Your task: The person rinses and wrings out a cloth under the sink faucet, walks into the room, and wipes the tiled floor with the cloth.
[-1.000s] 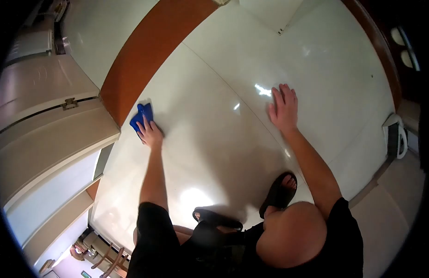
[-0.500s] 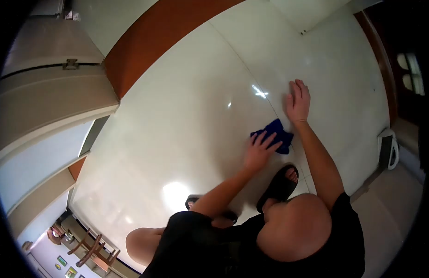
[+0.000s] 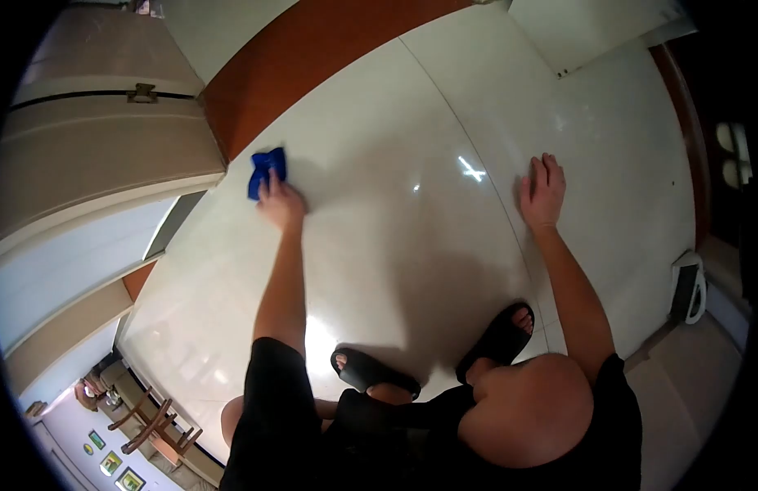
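A dark blue cloth [image 3: 268, 168] lies bunched on the glossy floor [image 3: 354, 221] at the left, close to the reddish-brown border. My left hand [image 3: 281, 204] presses down on its lower part, fingers over the fabric and arm stretched out. On the right, my right hand [image 3: 544, 192] rests palm down on the floor, its fingers extended and nothing in it. A thin tile joint runs just left of that hand.
My feet are in black sandals [image 3: 495, 344] at the lower middle. Cabinet doors [image 3: 109, 155] line the left side. A white appliance corner [image 3: 587, 41] stands at the upper right, a white-framed object [image 3: 688, 286] at the right edge. A wooden chair [image 3: 156, 425] shows lower left.
My left hand has swept the blue cloth from the middle of the floor far to the left. My right hand stays on the floor; the view has shifted slightly.
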The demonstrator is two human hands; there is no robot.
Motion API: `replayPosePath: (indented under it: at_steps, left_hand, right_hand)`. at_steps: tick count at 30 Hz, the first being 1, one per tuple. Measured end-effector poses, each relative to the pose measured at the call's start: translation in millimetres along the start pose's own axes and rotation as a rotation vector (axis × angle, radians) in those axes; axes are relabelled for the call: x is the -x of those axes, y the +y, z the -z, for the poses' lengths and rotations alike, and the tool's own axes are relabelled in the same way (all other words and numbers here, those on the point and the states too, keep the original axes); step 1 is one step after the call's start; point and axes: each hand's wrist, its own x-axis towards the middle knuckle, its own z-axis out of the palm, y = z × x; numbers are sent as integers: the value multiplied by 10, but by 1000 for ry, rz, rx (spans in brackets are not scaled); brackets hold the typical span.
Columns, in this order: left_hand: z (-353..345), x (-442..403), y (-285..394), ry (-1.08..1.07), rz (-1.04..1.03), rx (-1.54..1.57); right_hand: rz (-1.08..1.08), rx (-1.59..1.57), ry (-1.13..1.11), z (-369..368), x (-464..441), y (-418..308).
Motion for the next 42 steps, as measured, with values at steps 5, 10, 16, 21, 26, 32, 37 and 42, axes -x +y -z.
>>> replayPosePath:
  at_steps: [5, 10, 16, 21, 26, 32, 37, 42]
  left_hand:
    - [110, 646, 2043, -164, -419, 322]
    - [368, 1957, 3295, -394, -997, 482]
    - [134, 788, 2574, -162, -628, 689]
    - [-26, -243, 861, 79, -25, 64]
    - [-140, -230, 1144, 50, -7, 119]
    - [195, 1172, 3053, -308, -754, 461]
    - [373, 1445, 3085, -202, -897, 637]
    - [125, 151, 1286, 59, -215, 31]
  right_hand:
    - [1, 17, -11, -14, 6, -8]
    - [34, -109, 14, -26, 42, 128]
    - [3, -225, 30, 22, 64, 135]
    - [-8, -198, 47, 37, 41, 69]
    - [-14, -186, 65, 66, 36, 37]
    - [-23, -176, 36, 52, 38, 74]
    - [3, -252, 41, 65, 61, 119]
    - [-6, -213, 14, 38, 77, 116]
